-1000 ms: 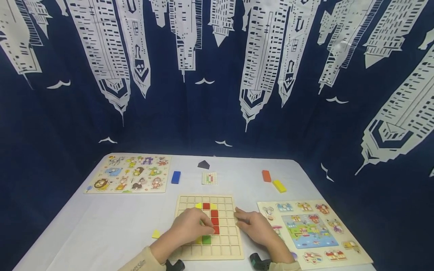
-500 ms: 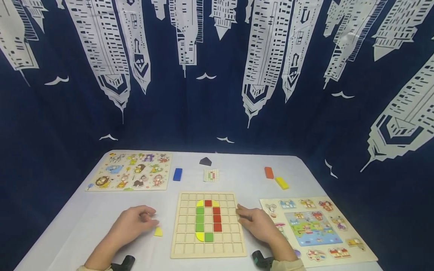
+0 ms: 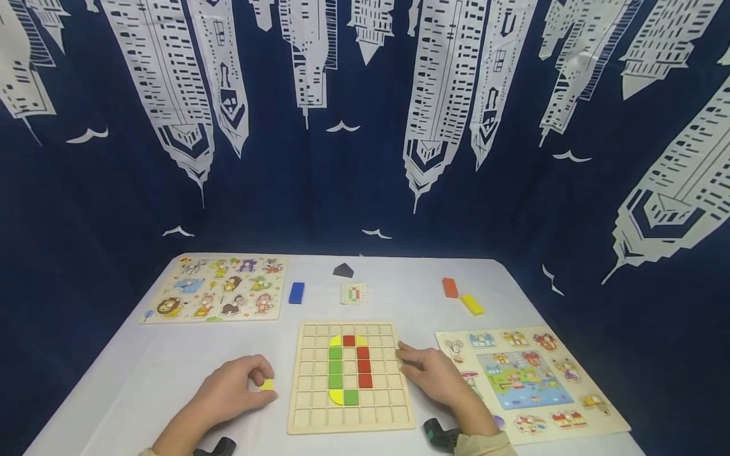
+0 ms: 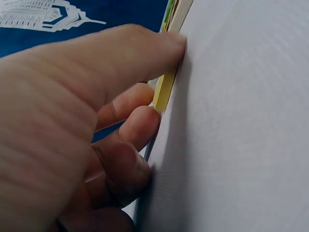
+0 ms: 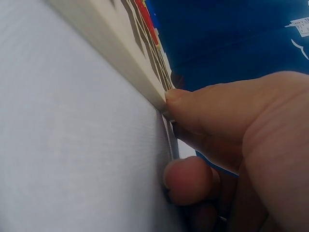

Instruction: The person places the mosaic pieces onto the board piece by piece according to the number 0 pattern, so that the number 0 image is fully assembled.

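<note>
My left hand (image 3: 236, 389) is low on the table, left of the grid board, with thumb and fingertips around a small yellow quarter-round tile (image 3: 267, 384). In the left wrist view the tile (image 4: 164, 92) shows its yellow edge between thumb and fingers, right at the white tabletop. The wooden grid board (image 3: 310, 418) lies flat, with green tiles (image 3: 336, 367) on the left of a ring, red tiles (image 3: 364, 366) on the right and yellow rounded corners. My right hand (image 3: 436, 377) rests against the board's right edge; in the right wrist view its thumb (image 5: 193, 106) touches that edge.
A small pattern card (image 3: 354, 294) lies behind the board, with a dark pentagon (image 3: 343, 270) beyond. A blue block (image 3: 296, 292), an orange block (image 3: 450, 288) and a yellow block (image 3: 472, 304) lie around it. Picture puzzles stand left (image 3: 213, 290) and right (image 3: 530, 386).
My left hand has left the grid board, moved left to the loose yellow tile and closed its thumb and fingers around it. The right hand stays at the board's edge.
</note>
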Available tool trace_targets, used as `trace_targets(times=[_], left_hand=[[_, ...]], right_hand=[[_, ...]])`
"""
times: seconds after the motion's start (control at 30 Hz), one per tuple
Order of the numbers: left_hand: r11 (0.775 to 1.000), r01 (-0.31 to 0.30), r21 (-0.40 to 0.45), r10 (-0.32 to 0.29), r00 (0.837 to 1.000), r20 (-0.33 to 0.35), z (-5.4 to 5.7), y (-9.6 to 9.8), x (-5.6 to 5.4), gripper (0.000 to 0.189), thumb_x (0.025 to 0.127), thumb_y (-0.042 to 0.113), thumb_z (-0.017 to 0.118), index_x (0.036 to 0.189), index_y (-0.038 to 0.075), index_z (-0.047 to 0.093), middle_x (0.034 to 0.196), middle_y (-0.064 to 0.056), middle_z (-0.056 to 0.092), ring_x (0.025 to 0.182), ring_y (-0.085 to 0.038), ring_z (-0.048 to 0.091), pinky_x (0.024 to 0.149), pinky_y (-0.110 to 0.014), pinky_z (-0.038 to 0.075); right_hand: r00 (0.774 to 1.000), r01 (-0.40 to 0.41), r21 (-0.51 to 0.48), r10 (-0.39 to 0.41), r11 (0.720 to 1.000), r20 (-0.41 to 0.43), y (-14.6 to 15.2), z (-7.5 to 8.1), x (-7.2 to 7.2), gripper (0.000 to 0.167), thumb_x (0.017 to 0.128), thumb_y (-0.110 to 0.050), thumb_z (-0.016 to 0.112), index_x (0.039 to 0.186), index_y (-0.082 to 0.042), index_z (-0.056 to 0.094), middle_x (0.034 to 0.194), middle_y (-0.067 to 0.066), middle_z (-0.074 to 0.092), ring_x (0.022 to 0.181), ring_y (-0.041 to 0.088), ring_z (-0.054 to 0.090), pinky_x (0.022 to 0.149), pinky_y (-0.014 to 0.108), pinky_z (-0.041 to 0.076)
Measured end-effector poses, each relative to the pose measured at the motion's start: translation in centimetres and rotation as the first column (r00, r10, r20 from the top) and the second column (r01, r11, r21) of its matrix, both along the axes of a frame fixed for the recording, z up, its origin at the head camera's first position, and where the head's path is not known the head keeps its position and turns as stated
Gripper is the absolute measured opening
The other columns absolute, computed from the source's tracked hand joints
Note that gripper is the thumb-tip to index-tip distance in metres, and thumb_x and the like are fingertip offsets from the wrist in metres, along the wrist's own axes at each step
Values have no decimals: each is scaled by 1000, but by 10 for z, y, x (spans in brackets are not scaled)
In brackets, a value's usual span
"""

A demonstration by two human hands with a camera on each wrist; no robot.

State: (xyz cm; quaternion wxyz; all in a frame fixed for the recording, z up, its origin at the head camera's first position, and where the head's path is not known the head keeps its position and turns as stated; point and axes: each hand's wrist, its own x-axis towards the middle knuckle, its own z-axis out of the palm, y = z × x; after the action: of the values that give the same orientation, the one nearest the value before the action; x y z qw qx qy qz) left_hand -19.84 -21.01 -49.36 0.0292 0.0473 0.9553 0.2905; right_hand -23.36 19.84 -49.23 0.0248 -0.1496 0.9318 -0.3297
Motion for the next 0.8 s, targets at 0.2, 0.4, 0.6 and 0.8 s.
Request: trace_targets(times=[0.2, 0.4, 0.6, 0.8], left_hand=[[1000, -10, -2, 9, 999, -31, 2, 2, 0, 34, 69, 26, 94, 93, 30, 70, 82, 16, 62, 78, -8, 55, 77, -35, 47], [999, -28, 39, 29, 999, -29, 3, 4, 1, 31, 71, 21, 92, 93, 30, 72, 82, 16, 63, 75, -9, 53, 69, -28, 44], [995, -38, 92, 41, 999, -33, 5, 9, 2, 28, 72, 22, 91, 94, 29, 74, 83, 15, 65, 72, -11, 52, 64, -25, 43], [971, 87, 223, -79, 996, -46, 10, 30, 10, 28, 76, 26, 89, 100, 27, 75, 89, 13, 68, 64, -9, 52, 57, -24, 44]], right_hand=[[1000, 9, 4, -9, 1000, 14, 0, 0, 0, 35, 97, -20, 69, 131, -13, 71, 148, -1, 58, 141, 31, 51, 115, 54, 38], [1000, 5, 4, -5, 1000, 8, 0, -1, 0, 35, 97, -20, 69, 131, -12, 71, 148, 0, 59, 141, 31, 52, 114, 55, 38], [1000, 4, 6, -4, 1000, 4, 0, -1, 0, 35, 97, -20, 69, 131, -12, 71, 148, 1, 59, 141, 31, 52, 114, 54, 39], [1000, 3, 3, -3, 1000, 8, 0, -1, -1, 36, 96, -19, 69, 131, -12, 71, 148, 1, 59, 141, 31, 52, 115, 55, 38]])
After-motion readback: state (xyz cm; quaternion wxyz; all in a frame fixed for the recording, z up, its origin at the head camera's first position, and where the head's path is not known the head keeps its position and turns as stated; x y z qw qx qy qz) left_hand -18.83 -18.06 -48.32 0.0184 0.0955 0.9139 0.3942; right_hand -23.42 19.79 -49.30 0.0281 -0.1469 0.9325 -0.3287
